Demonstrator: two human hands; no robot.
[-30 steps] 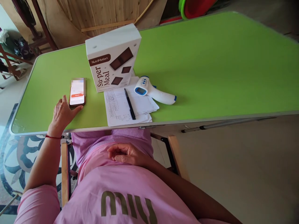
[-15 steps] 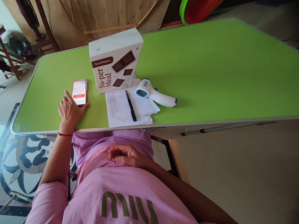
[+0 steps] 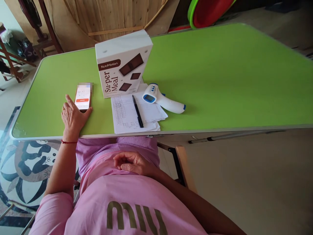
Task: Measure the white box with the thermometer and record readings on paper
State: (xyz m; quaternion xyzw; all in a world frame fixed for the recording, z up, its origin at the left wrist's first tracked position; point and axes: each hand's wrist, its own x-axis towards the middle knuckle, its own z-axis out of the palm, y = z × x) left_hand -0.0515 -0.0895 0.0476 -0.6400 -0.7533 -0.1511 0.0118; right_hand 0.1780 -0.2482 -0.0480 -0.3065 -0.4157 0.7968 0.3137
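One lit phone [image 3: 82, 97] on table [image 3: 220, 81], left hand [image 3: 72, 117] spread beside.

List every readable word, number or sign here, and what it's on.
"NutriMotion": white box
"Su-per Meal": white box
"miu", slightly cut off at the picture's edge: pink shirt
"00:5", last digit unclear: phone
Too small or blurred: other phone text, handwriting on the papers, the box's fine print.

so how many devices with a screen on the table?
2: the phone beside the left hand, and the white thermometer lying partly on the papers. Anything behind the box would be hidden.
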